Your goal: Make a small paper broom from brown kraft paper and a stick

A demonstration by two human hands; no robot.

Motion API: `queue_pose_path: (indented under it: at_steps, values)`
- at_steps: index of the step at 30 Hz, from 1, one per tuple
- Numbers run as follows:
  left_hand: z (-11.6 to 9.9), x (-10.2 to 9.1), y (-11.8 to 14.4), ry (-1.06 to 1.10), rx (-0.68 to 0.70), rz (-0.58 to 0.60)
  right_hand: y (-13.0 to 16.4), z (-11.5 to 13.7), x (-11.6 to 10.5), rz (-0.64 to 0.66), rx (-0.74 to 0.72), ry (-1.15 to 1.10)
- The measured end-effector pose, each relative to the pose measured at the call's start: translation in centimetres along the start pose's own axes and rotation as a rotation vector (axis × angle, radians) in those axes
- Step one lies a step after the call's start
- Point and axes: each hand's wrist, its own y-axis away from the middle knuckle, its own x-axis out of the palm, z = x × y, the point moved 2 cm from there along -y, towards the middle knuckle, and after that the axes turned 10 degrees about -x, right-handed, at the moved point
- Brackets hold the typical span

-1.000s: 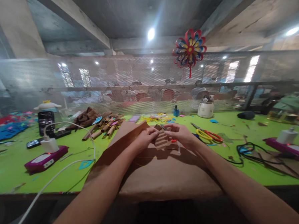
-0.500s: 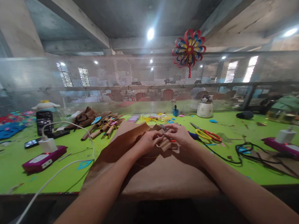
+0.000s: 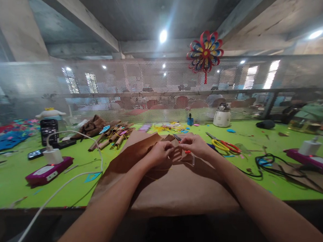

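Behind the work place stands a grey perforated metal screen (image 3: 138,82), and on it hangs a paper pinwheel flower (image 3: 205,53) with red, blue and yellow looped petals. Below it the bench (image 3: 23,178) has a smooth bright green top, with many small paper scraps on it.

In the middle lies a large sheet of brown kraft paper (image 3: 178,188), matte and a little wrinkled, which reaches to the near edge of the bench. Just above this sheet, both hands meet on a small folded piece of brown paper (image 3: 176,154) with pleats like an accordion. The left hand (image 3: 159,153) pinches its left side, the fingers closed on the paper. The right hand (image 3: 196,145) pinches the right side in the same way, fingers together on the folds. Something small and red shows under the right hand, too hidden to tell what it is.

To the right of the hands lie scissors (image 3: 224,146) with yellow and red handles, and farther right a coiled black cable (image 3: 269,163). To the left, behind the sheet, is a heap of rolled brown paper tubes (image 3: 112,136). Near the left edge a white charger block (image 3: 53,155) sits on a flat magenta device (image 3: 49,171), with a white cable (image 3: 72,178) curving toward the near edge.
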Motion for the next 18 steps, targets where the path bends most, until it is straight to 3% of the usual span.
queue_pose_path:
  at_steps: [5, 8, 18]
  values:
    - [-0.3, -0.2, -0.2, 0.247, -0.129, 0.059, 0.5, 0.5, 0.4, -0.056, 0.131, -0.379]
    - [-0.1, -0.1, -0.4, 0.298, -0.146, 0.025, 0.5, 0.3, 1.1, -0.055, 0.156, -0.408]
    - [-0.6, 0.3, 0.4, 0.004, -0.047, 0.007, 0.1, -0.4, 1.4, -0.124, 0.077, -0.31]
